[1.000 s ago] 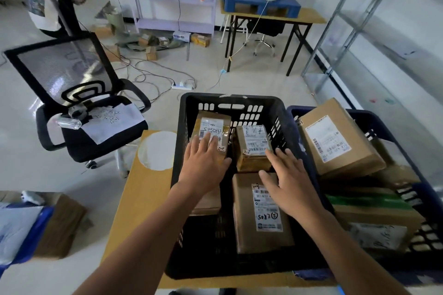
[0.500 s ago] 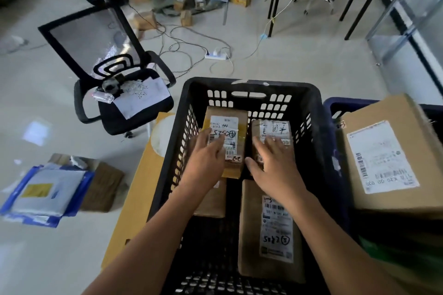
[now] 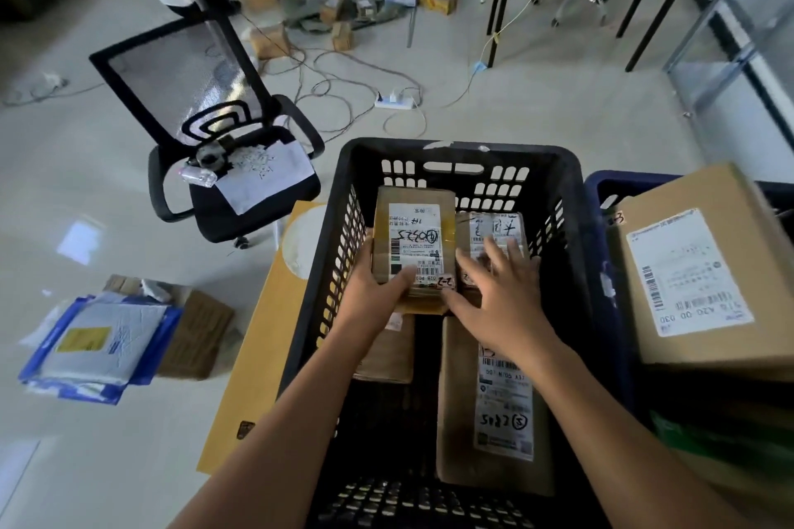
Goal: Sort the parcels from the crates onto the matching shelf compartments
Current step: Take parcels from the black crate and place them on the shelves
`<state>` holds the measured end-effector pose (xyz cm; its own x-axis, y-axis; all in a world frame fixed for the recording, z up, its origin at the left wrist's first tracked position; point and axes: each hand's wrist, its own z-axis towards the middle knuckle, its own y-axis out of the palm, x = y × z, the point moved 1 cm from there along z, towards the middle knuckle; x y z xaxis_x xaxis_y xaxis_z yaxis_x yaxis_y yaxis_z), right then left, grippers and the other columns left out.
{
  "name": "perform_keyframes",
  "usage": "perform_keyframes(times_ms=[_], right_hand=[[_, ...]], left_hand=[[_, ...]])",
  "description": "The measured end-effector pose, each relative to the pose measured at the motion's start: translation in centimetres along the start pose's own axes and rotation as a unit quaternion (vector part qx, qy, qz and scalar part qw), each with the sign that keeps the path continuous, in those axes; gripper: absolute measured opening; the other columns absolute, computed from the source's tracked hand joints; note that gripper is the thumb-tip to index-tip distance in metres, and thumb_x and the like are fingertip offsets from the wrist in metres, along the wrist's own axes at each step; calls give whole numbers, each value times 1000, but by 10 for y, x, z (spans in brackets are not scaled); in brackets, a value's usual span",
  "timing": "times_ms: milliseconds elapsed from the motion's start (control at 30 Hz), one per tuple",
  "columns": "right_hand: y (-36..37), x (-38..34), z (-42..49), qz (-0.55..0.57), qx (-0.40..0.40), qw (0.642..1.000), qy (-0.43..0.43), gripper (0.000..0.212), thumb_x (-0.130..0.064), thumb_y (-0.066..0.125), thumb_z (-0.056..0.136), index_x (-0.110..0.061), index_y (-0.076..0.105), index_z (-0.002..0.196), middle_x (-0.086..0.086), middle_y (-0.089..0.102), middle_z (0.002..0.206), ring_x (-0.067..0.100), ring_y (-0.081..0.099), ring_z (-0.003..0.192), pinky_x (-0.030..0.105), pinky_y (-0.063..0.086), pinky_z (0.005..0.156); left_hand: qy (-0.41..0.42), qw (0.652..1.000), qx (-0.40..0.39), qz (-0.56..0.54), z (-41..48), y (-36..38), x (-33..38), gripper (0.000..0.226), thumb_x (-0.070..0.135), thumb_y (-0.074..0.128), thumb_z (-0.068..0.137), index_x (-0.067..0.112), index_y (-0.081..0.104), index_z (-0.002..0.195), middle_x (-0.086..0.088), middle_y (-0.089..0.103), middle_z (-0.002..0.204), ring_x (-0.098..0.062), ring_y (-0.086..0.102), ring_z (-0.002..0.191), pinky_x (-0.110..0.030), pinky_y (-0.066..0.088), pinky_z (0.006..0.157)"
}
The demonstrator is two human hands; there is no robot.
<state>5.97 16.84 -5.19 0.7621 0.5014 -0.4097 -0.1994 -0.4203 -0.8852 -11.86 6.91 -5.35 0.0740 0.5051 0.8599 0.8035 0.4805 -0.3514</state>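
Nearest, low in the frame: a long parcel (image 3: 494, 408) lies flat, label up, on the floor of the black crate (image 3: 335, 262). A smaller brown parcel (image 3: 386, 352) lies left of it, partly under the left forearm.

Mid-frame: left hand (image 3: 369, 296) grips the taped parcel (image 3: 412, 236) at its near left corner, thumb on top and fingers wrapped beneath. The parcel sits tilted above its neighbours, label toward the camera, probably so that the handwritten number and the small "2-2" sticker can be read.

Right hand (image 3: 502, 305) is spread flat with straight fingers, holding nothing. Its fingertips lie over the far-right parcel (image 3: 494, 228), likely steadying it or reaching for it next. Whether its thumb touches the taped parcel I cannot tell; the edge is blurred.

Right of frame: a blue crate (image 3: 601, 185) carries a large box (image 3: 687, 271), apparently awaiting sorting.

The black crate rests on a table (image 3: 258, 339), keeping the parcels at arm height.

Further, upper left: an office chair (image 3: 206, 120) with papers on its seat. Beyond, top centre: a power strip (image 3: 393, 101) among loose cables.

No labelled shelf compartment is visible.
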Motion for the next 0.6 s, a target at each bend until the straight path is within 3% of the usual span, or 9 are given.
perform_keyframes(times_ms=[133,233,333,400,500,600], right_hand=[[-18,-14,-39,105,60,993,1,80,-81,39,90,-55,10,160,-7,-3,174,18,-22,158,54,-16,125],[-24,-43,-79,194,99,976,23,81,-86,41,83,-66,7,155,-20,-1,171,11,-19,157,56,-7,127],[-21,-77,-119,251,180,951,24,82,-81,50,85,-59,17,157,-25,21,165,6,8,157,51,17,128],[-12,-100,-143,299,230,926,18,81,-75,58,87,-54,23,158,-30,31,157,-7,27,148,40,34,123],[9,-129,-177,366,288,885,12,84,-71,66,85,-53,28,157,-23,40,154,0,44,142,35,47,114],[25,-143,-213,385,335,860,17,81,-60,73,87,-50,32,157,-13,42,151,5,55,135,31,54,104]], left_hand=[[38,991,-25,-122,-29,-6,13,73,42,72,92,37,32,153,6,62,136,-15,65,119,-44,56,100],[73,981,-57,-172,-59,-19,19,69,41,70,94,31,35,153,5,62,137,-16,65,120,-47,54,103],[139,966,-91,-196,-93,-38,19,55,40,69,96,32,46,144,10,69,127,-10,67,116,-42,54,101],[161,956,-124,-213,-111,-53,15,62,46,70,93,33,42,148,14,68,130,-6,65,119,-38,53,103],[159,940,-184,-239,-135,-71,0,88,58,73,85,47,23,156,14,59,144,-6,59,128,-39,49,109],[191,921,-241,-240,-159,-79,-11,76,48,71,93,49,26,154,13,60,142,-10,62,126,-38,55,102]])
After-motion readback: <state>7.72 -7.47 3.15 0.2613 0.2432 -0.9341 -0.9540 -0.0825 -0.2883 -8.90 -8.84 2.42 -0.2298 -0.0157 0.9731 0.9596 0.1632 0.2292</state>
